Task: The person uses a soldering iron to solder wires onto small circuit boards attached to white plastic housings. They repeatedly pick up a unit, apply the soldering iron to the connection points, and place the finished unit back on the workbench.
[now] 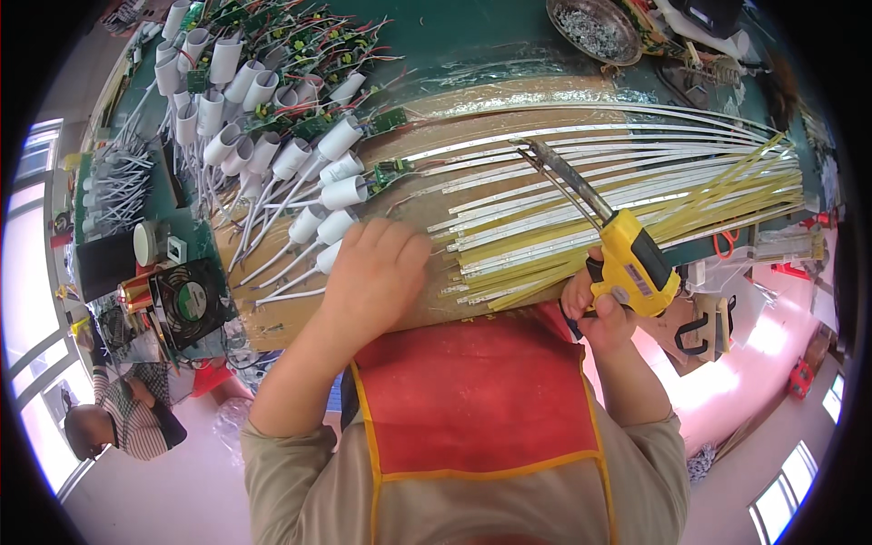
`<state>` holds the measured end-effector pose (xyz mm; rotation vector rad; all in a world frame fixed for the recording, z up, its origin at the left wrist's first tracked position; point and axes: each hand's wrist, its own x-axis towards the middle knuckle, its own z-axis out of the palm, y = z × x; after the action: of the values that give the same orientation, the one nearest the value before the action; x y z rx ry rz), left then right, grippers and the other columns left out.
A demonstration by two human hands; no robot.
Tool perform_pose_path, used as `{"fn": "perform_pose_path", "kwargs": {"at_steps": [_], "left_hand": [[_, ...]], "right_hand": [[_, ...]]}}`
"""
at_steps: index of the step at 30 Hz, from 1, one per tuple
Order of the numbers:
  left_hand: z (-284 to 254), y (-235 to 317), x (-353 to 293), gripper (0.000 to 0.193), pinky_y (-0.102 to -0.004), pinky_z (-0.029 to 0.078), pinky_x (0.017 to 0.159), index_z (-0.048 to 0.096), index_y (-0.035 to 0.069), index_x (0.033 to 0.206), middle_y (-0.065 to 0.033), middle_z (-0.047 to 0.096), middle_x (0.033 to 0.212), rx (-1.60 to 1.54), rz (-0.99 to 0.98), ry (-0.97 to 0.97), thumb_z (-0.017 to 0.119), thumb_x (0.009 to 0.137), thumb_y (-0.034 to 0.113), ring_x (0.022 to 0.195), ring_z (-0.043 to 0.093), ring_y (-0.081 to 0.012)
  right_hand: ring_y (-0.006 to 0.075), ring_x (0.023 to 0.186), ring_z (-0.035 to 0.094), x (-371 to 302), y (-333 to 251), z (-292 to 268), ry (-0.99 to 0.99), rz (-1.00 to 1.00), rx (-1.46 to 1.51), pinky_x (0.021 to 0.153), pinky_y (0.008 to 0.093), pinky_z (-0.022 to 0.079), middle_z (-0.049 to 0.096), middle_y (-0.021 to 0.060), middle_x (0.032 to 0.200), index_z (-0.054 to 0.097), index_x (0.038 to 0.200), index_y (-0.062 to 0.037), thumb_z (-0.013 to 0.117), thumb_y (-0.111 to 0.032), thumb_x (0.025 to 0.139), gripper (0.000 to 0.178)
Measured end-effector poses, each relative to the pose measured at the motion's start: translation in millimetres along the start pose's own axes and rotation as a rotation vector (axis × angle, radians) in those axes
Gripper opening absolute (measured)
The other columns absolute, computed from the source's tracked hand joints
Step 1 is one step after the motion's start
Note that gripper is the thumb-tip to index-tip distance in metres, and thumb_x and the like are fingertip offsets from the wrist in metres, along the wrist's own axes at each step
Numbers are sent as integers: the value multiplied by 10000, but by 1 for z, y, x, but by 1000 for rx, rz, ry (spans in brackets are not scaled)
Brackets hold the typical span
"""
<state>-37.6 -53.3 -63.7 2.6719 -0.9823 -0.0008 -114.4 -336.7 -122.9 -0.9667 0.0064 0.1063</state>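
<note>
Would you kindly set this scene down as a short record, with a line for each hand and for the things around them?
Left hand: fingers curled, beside the white tubes; anything held is hidden
Right hand: grips a yellow soldering gun
Gun tip: over the strips; contact unclear
Strips colour: white and yellow
Boards: green, with red wires, near the tubes
Far right: round dish
Left: black fan
Lower left: another person

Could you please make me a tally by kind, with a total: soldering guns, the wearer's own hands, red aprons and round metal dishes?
Soldering gun: 1
Left hand and right hand: 2
Red apron: 1
Round metal dish: 1
Total: 5
</note>
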Motion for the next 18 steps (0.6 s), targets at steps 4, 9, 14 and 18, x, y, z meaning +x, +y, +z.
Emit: {"fn": "perform_pose_path", "kwargs": {"at_steps": [4, 9, 14, 18], "left_hand": [[0, -2, 1, 301, -380, 427, 737, 606, 64, 968, -70, 600, 921, -9, 28, 58, 637, 670, 31, 868, 567, -274], [-3, 0, 10, 228, -382, 424, 757, 641, 90, 897, -56, 600, 884, 51, 21, 211, 628, 674, 41, 892, 579, -254], [2, -5, 22, 160, -432, 411, 863, 659, 127, 838, -23, 607, 854, 144, -51, 259, 632, 690, 71, 934, 585, -237], [8, -2, 34, 133, -531, 330, 1019, 665, 135, 844, -6, 614, 842, 230, -101, 280, 646, 721, 89, 981, 581, -232]], "right_hand": [[141, 585, 462, 0, 0, -1, -16, -14, 5, 544, 273, 426, 498, 70, 742, 394, 1358, 20, 666, -243, 880, 610], [138, 560, 465, -2, 0, 2, 9, 12, -96, 519, 274, 414, 494, 50, 707, 401, 1349, 10, 703, -303, 855, 659], [127, 582, 486, -7, -6, 12, -25, 95, -253, 529, 272, 419, 522, 40, 704, 468, 1220, 1, 699, -256, 849, 508], [122, 663, 545, -11, -6, 14, -36, 181, -337, 581, 264, 441, 582, 20, 750, 606, 915, -33, 671, -109, 845, 122]]}}
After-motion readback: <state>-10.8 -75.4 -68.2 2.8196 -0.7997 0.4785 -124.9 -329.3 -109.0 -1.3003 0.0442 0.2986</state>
